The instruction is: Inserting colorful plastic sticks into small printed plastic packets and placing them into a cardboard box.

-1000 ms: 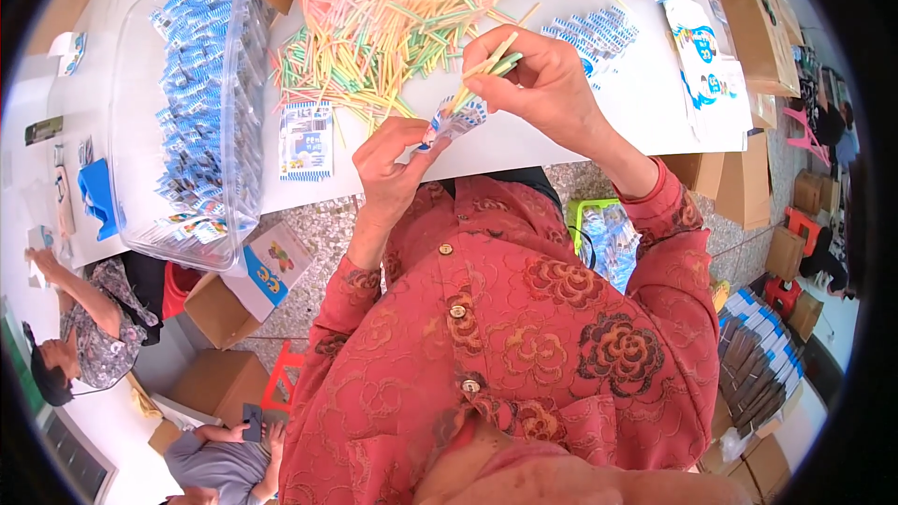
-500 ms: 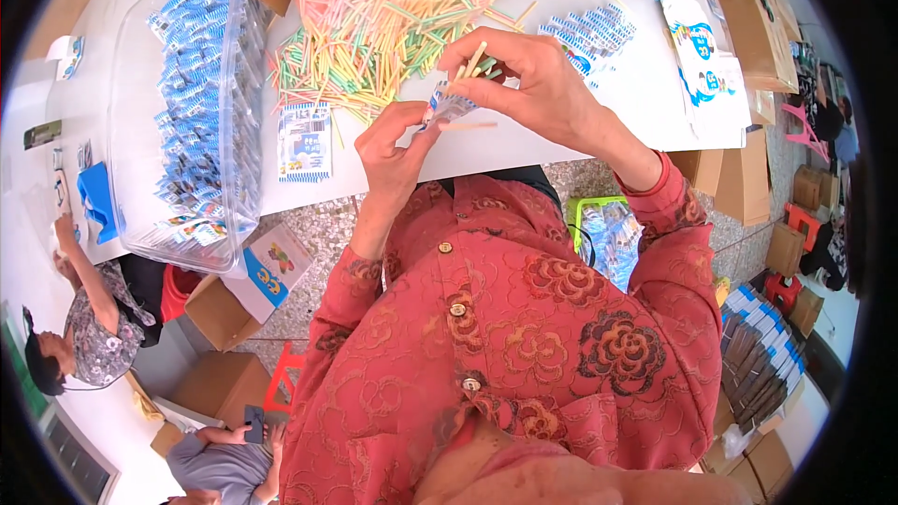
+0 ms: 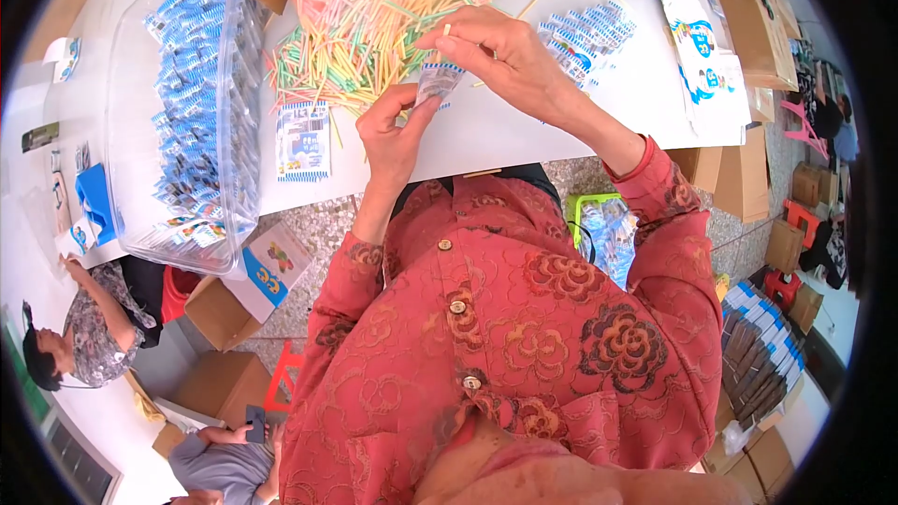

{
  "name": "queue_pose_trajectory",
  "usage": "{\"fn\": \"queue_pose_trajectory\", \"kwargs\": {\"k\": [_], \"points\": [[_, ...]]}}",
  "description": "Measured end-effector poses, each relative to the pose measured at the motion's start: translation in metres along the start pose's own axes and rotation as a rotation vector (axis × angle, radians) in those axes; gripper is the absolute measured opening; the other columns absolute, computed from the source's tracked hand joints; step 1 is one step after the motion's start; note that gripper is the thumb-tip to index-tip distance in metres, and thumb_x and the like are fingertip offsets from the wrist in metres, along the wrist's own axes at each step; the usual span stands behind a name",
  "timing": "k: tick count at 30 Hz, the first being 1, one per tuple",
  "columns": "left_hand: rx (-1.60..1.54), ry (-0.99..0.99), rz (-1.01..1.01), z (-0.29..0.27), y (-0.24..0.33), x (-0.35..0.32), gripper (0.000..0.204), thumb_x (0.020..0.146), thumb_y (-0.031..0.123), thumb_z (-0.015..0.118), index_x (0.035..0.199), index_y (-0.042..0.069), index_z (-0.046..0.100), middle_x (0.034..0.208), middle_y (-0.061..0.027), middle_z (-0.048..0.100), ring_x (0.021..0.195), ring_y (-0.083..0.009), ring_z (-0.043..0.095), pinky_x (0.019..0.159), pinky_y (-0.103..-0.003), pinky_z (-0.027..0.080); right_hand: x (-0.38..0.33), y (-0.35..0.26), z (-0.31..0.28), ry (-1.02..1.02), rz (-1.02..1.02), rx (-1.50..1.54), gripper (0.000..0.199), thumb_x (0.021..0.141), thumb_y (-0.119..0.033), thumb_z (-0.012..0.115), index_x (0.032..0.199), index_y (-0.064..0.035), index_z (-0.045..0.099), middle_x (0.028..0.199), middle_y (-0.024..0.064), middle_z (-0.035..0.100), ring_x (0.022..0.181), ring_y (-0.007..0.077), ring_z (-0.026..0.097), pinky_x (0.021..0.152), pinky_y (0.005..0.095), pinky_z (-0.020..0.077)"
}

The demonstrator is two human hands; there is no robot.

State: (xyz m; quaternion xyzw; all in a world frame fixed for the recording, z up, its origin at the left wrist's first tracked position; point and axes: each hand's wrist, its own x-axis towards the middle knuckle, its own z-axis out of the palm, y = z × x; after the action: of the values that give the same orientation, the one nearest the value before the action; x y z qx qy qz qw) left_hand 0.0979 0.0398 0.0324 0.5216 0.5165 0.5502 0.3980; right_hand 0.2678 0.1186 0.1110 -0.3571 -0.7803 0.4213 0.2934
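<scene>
The left hand (image 3: 395, 136) pinches a small blue-and-white printed plastic sachet (image 3: 438, 84) above the white table (image 3: 486, 131). The right hand (image 3: 500, 49), fingers narrowed on a thin pale-yellow stick (image 3: 447, 30), is at the sachet's upper end, near loose multicoloured sticks (image 3: 346, 61).

Bright, diffuse light fills the room, washing the white tabletop (image 3: 645, 98) almost flat, with only faint, soft shadows on it, while pale glints run along the clear plastic tub (image 3: 131, 168). The red floral jacket (image 3: 524, 290) keeps rich colour and crisp stitching in mid-frame, though a hazy smear softens its lower part. Toward the black circular rim, fisheye distortion bows straight edges, and the co-worker (image 3: 103, 327) at far left looks stretched and less sharp.
</scene>
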Motion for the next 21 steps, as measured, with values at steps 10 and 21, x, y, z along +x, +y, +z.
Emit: {"fn": "queue_pose_trajectory", "kwargs": {"k": [10, 21], "points": [[-0.045, 0.016, 0.015, -0.005, -0.006, 0.006, 0.011, 0.077, 0.000, 0.072, 0.086, -0.003, 0.065, 0.077, -0.0025, 0.063, 0.069, -0.0072, 0.055, 0.065, -0.021, 0.045, 0.005, 0.011, 0.016, -0.004, -0.136, 0.000, 0.031, 0.098, -0.021, 0.046, 0.121, -0.0070, 0.060, 0.128, 0.0112, 0.054, 0.123, 0.0248, 0.048, 0.101, 0.0338, 0.0384], [-0.076, -0.015, 0.026, -0.006, -0.001, -0.006, 0.011, 0.078, 0.001, 0.072, 0.086, -0.001, 0.065, 0.077, -0.0018, 0.062, 0.068, -0.0066, 0.053, 0.063, -0.021, 0.044, -0.010, -0.008, 0.008, -0.017, -0.229, -0.147, 0.026, 0.095, -0.016, 0.052, 0.117, -0.0040, 0.061, 0.116, 0.0098, 0.061, 0.111, 0.0202, 0.057, 0.093, 0.0307, 0.0449]]}}
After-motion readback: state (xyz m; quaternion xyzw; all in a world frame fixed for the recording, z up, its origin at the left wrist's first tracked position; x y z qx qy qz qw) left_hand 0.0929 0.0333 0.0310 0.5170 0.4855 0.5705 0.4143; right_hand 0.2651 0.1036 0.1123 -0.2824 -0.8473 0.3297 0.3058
